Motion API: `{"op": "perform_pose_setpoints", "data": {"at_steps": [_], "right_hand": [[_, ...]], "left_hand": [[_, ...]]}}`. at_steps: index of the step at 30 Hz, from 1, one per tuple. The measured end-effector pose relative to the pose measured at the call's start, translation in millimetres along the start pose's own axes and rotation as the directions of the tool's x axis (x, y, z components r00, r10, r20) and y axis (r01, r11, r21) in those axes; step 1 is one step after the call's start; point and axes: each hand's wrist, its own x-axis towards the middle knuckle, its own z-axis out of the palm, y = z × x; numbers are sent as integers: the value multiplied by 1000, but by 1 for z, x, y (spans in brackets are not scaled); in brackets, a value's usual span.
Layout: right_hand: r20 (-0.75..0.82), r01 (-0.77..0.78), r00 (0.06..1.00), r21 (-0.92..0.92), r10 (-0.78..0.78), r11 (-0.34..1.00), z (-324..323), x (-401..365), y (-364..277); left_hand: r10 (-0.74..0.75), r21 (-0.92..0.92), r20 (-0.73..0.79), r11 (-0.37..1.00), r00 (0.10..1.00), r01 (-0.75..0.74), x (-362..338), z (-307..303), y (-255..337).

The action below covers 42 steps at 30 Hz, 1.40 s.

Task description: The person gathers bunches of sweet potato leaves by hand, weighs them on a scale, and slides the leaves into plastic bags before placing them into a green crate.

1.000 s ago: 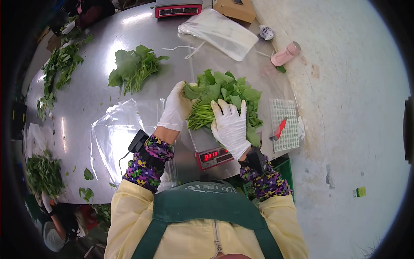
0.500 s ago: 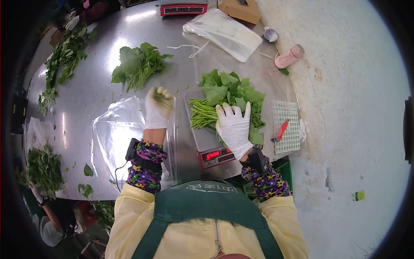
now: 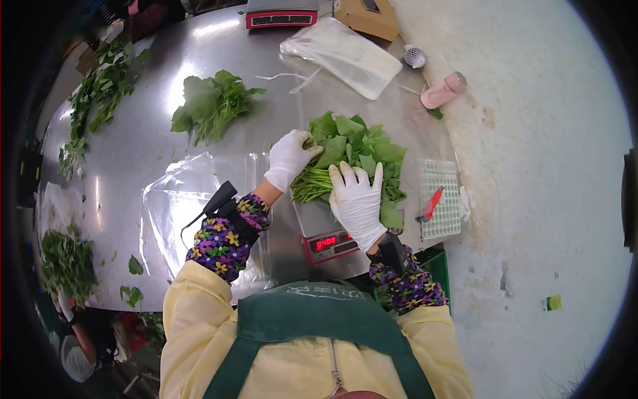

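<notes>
A bunch of leafy greens [image 3: 352, 143] lies on a scale [image 3: 330, 245] with a red base and a lit red display, its stems toward the left and its leaves toward the right. My right hand [image 3: 357, 203], in a white glove, rests on top of the bunch with its fingers spread. At the upper left of the bunch is my left hand [image 3: 291, 159], also gloved, with fingers and thumb curled at the edge of the leaves and stems. What lies between those fingertips is too small to make out.
Clear plastic bags [image 3: 179, 213] lie left of the scale, and more bags [image 3: 345, 56] behind it. A second bunch [image 3: 216, 103] sits at back left. A pink bottle [image 3: 443, 91], a tray [image 3: 440, 199] and a red-handled tool [image 3: 433, 204] are at right. Another person's hand [image 3: 64, 306] shows at far left.
My left hand has moved right from above the plastic bags to the bunch, and its closed fist has loosened. My right hand remains on the bunch, shifted very slightly.
</notes>
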Motion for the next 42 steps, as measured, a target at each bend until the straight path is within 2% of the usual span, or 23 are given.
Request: {"op": "perform_pose_setpoints", "data": {"at_steps": [1, 3, 4, 5, 6, 8, 9, 11, 13, 15, 17, 18, 21, 22, 23, 25, 29, 32, 34, 38, 40, 42], "right_hand": [[1, -8, 1000, -4, 8, 1000, -1, 0, 0], [-7, 2, 1000, 12, -2, 1000, -2, -1, 0], [-2, 6, 1000, 30, -6, 1000, -4, -1, 0], [3, 0, 1000, 35, 0, 999, -4, -2, 2], [3, -2, 1000, 32, 2, 999, -3, -2, 2], [10, -5, 1000, 33, 5, 999, -2, -3, 2], [8, -3, 1000, 36, 2, 999, -1, -3, 2], [13, 2, 1000, 12, -2, 1000, 0, -4, 2], [20, 18, 1000, 11, -18, 1000, -2, -3, 1], [10, 13, 1000, 21, -13, 1000, -2, -2, 1], [3, 20, 1000, 28, -20, 999, -4, -2, 0], [-8, 23, 1000, 32, -23, 999, -5, -2, 0], [-21, 19, 1000, 41, -18, 999, -5, -2, 2], [-23, 18, 1000, 56, -17, 998, -4, -3, 2], [-22, 4, 1000, 56, -2, 998, -4, -4, 2], [-34, 30, 999, 75, -27, 997, -5, -4, 1], [-85, 40, 996, 75, -34, 996, -4, -6, 2], [-81, 39, 996, 70, -33, 997, -5, -6, 1], [-77, 53, 996, 55, -48, 997, -7, -5, 1], [-101, 76, 992, 18, -74, 997, 2, -6, 4], [-104, 67, 993, 23, -64, 998, 0, -6, 4], [-107, 54, 993, 28, -51, 998, -1, -6, 3]], "left_hand": [[41, 30, -56, 999, 998, -40, -1, 0, -1], [34, -4, -58, 999, 998, -35, -4, -10, -11], [-45, -244, 19, 968, 999, 48, -6, -17, -19], [-109, -461, 110, 875, 988, 148, -9, -24, -25], [-111, -456, 114, 877, 987, 151, -11, -34, -31], [-219, -667, 138, 700, 966, 254, -12, -52, -40], [-221, -666, 135, 702, 966, 253, -12, -52, -42], [-114, -711, 30, 696, 993, 101, -11, -47, -42], [-80, -706, 4, 706, 997, 59, -12, -34, -24], [-88, -403, 80, 908, 993, 113, -6, -14, -14], [-47, -315, 48, 947, 998, 59, -7, 0, 1], [-91, -229, 174, 965, 981, 130, -2, 0, 4], [-111, -311, 96, 941, 989, 136, -1, -3, 9], [-56, -484, 52, 872, 997, 75, 4, -1, 1], [-87, -577, 115, 805, 990, 138, 6, -3, -5], [-85, -652, 226, 727, 970, 215, 6, -12, -10], [-48, -666, 139, 735, 989, 129, -1, -13, 5], [-4, -742, 96, 666, 995, 74, 0, -9, 22], [92, -724, 32, 688, 995, -40, 4, -10, 34], [104, -804, 55, 595, 993, -18, 9, -5, 45], [121, -727, 191, 685, 974, 57, 9, -8, 44], [181, -702, 198, 712, 963, 10, 3, -16, 47]]}}
